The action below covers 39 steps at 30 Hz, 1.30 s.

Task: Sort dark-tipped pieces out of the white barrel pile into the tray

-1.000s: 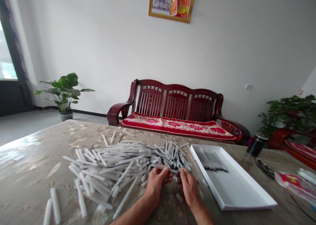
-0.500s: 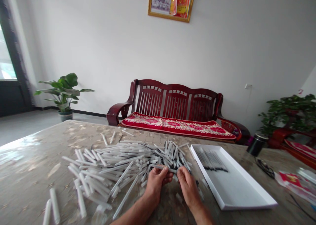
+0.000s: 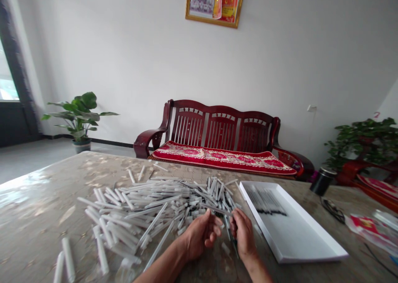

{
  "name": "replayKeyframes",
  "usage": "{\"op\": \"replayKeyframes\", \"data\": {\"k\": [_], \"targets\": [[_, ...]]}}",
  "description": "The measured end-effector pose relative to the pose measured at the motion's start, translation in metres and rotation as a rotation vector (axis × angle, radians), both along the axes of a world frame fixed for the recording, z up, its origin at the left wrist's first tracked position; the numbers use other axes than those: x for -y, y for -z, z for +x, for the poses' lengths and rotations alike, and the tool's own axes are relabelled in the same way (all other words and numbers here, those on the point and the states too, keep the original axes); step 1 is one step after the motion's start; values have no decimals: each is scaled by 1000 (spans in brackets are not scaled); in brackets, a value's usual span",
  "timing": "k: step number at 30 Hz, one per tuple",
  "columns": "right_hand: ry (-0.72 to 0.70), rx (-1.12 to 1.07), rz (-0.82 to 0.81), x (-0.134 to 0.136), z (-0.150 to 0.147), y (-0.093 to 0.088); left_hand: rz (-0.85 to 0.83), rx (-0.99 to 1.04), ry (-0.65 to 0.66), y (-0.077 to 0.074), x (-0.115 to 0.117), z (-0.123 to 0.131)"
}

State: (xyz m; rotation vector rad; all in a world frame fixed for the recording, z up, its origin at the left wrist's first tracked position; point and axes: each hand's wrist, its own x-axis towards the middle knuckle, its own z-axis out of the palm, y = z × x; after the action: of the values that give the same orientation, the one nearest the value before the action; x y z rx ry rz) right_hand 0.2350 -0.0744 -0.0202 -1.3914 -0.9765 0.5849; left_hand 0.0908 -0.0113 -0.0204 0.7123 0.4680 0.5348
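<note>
My right hand is closed on one end of a slim grey pen-like tube, which points left over the pile. My left hand is turned partly palm up beside it, its fingers loosely bent and apart with nothing seen in them. Whether the left thumb touches the tube I cannot tell. Behind both hands spreads a heap of whitish tubes, with darker pieces mixed in at its right end. A dark thin stick lies under my right hand. To the right, a white shallow tray holds a row of clear, black-ended pen-like sticks.
The patterned table carries a black cylinder, a coiled black cable and a red-and-clear plastic packet at the right. Beyond it stand a red wooden bench and a potted plant.
My left hand has opened and let go of the slim tube, dropping slightly. My right hand has moved a little right and now grips the tube's right end.
</note>
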Motion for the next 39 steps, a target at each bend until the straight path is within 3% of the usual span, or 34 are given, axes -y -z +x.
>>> {"op": "replayKeyframes", "data": {"k": [4,7,10,14,19,22,28,35,39], "targets": [[-16,175,4,-2,4,6,-85,4,291,-2,-2,-8],[-28,290,-40,-4,7,11,-70,40,324,3,-3,-11],[-6,564,-87,-3,7,8,-48,120,123,8,-5,-9],[69,1044,-196,1,1,-1,-62,174,-222,3,-11,-6],[161,1298,-256,-1,-6,3,-44,132,-480,-4,-16,-6],[206,1294,-196,-5,-3,13,-2,104,-559,-1,-14,-4],[209,1044,71,-11,11,27,71,49,-647,6,-15,0],[120,942,184,-8,5,19,94,38,-636,7,-15,0],[88,887,214,-7,1,17,93,26,-560,2,-11,-1]]}}
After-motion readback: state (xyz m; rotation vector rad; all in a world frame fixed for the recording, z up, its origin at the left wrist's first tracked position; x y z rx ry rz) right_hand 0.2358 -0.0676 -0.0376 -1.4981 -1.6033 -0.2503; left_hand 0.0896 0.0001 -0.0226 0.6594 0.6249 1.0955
